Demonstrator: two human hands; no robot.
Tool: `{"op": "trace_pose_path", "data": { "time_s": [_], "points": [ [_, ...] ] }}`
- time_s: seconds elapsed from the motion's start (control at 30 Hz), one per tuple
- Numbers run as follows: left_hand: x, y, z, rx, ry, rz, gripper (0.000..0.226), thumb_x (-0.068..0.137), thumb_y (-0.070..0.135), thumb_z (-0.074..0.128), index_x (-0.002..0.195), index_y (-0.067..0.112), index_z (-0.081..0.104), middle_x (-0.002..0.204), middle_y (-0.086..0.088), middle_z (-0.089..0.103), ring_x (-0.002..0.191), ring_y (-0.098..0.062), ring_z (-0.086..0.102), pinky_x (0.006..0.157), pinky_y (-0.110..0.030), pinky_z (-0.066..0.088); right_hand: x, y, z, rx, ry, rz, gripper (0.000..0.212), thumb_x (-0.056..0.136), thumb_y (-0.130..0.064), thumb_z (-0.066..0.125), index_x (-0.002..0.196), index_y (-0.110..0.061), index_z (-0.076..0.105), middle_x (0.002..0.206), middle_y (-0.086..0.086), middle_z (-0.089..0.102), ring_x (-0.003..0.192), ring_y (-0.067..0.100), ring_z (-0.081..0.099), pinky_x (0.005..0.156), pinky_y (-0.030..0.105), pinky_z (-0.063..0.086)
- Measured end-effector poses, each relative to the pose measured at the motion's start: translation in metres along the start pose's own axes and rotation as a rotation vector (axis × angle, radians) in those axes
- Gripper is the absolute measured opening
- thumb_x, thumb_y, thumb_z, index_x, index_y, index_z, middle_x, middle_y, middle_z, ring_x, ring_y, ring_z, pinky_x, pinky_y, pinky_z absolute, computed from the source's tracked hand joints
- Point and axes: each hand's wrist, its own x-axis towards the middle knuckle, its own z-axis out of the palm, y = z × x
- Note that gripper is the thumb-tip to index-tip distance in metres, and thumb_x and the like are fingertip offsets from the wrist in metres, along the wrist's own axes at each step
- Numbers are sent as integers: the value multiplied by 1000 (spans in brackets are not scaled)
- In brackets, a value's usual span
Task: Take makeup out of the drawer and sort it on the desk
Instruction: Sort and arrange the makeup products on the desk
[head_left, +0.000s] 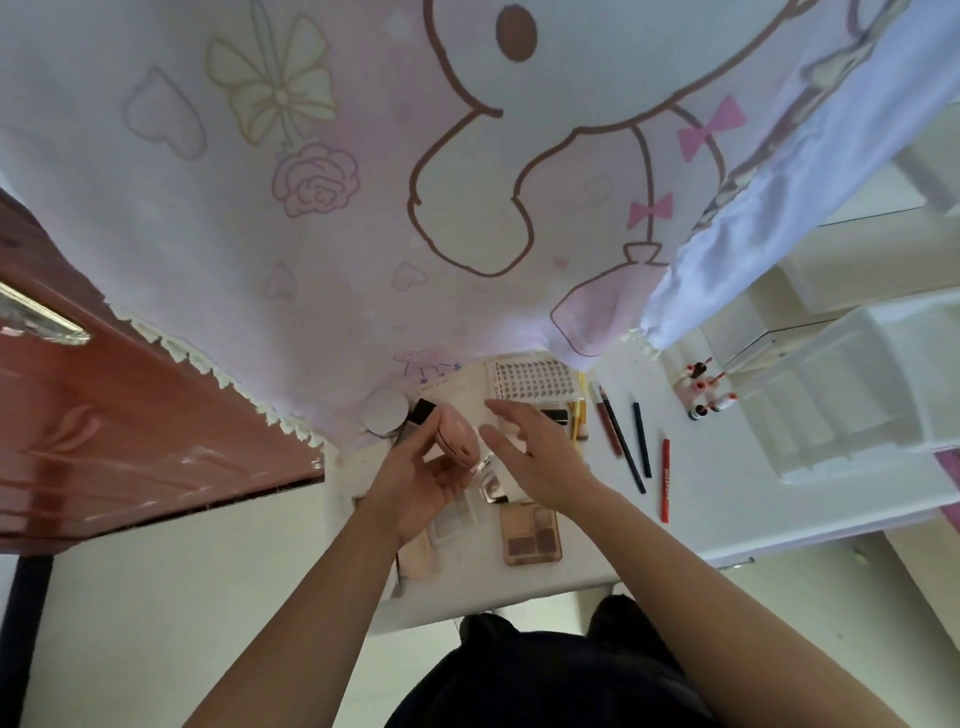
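My left hand (421, 486) grips a pink egg-shaped sponge case (457, 434) above the white desk (727, 499). Just right of it my right hand (535, 457) hovers with straight fingers and holds nothing I can see; a small pink piece shows beneath its fingers. Under the hands lie a brown eyeshadow palette (531, 535), a pale palette (454, 514) and a small compact (492, 487). A lash card (532, 380), pencils (631, 441) and a red pen (665, 480) lie further right.
A pink cartoon-print curtain (363, 208) hangs over the back of the desk. A red-brown door (130, 431) stands at the left. White storage shelves (857, 395) sit at the right, with small red-capped bottles (709, 397) in front. A round white puff (385, 410) lies near the curtain.
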Motion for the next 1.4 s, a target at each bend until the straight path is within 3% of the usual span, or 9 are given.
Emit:
{"op": "trace_pose_path", "data": {
  "time_s": [0.13, 0.27, 0.43, 0.63, 0.83, 0.97, 1.1, 1.23, 1.4],
  "points": [
    [-12, -6, 16, 75, -92, 13, 27, 89, 33, 67, 104, 10, 73, 104, -15, 63, 92, -26, 62, 92, -41, 50, -20, -4, -18, -11, -32, -75, 56, 86, -68, 56, 133, -38, 56, 131, -18, 58, 119, 2, 53, 97, 35, 52],
    [-21, -8, 31, 135, -102, 46, 36, 89, 29, 66, 116, 6, 66, 106, -18, 64, 102, -31, 61, 107, -49, 42, -33, 3, -35, -117, -25, -168, 51, 85, -64, 59, 129, -39, 63, 125, -19, 66, 116, 3, 54, 94, 36, 52],
    [-39, -23, 60, 166, -93, 75, 31, 87, 27, 65, 107, 4, 70, 102, -19, 67, 92, -28, 65, 102, -46, 47, -51, 10, -66, -99, -56, -257, 45, 85, -56, 69, 125, -35, 69, 118, -19, 70, 108, 1, 60, 90, 32, 53],
    [-55, -56, 106, 197, -85, 98, 34, 90, 30, 64, 113, 6, 72, 100, -16, 69, 86, -24, 67, 86, -37, 57, -76, 25, -114, 7, -111, -332, 41, 82, -41, 76, 121, -28, 71, 124, -17, 68, 117, -3, 58, 92, 20, 52],
    [-64, -90, 143, 316, -33, 153, 37, 88, 33, 67, 116, 8, 71, 104, -15, 71, 91, -24, 68, 90, -40, 55, -93, 49, -141, 16, -195, -259, 57, 70, -60, 64, 119, -30, 63, 117, -19, 64, 108, -1, 58, 90, 26, 53],
    [-72, -108, 156, 388, -5, 142, 45, 82, 40, 72, 115, 9, 72, 103, -12, 72, 88, -22, 67, 76, -33, 54, -102, 63, -153, 37, -281, -246, 57, 67, -51, 74, 117, -35, 52, 114, -20, 63, 110, -4, 58, 91, 21, 52],
    [-76, -121, 165, 335, 13, 157, 32, 88, 31, 66, 109, 9, 74, 95, -9, 73, 82, -19, 66, 73, -31, 54, -109, 72, -153, 97, -296, -282, 68, 67, -32, 82, 125, -31, 46, 118, -19, 61, 111, -6, 58, 92, 17, 50],
    [-76, -123, 166, 352, -9, 158, 35, 85, 34, 68, 111, 12, 74, 97, -8, 72, 81, -17, 65, 71, -30, 54, -106, 76, -153, 99, -321, -313, 91, 65, -36, 80, 146, -27, 40, 122, -18, 54, 114, -3, 54, 93, 18, 50],
    [-67, -113, 161, 348, -19, 138, 26, 86, 30, 65, 101, 13, 78, 90, -7, 71, 81, -16, 66, 73, -29, 54, -98, 69, -153, 65, -246, -354, 65, 68, -41, 77, 129, -30, 57, 114, -23, 51, 108, -5, 52, 83, 6, 39]
  ]
}}
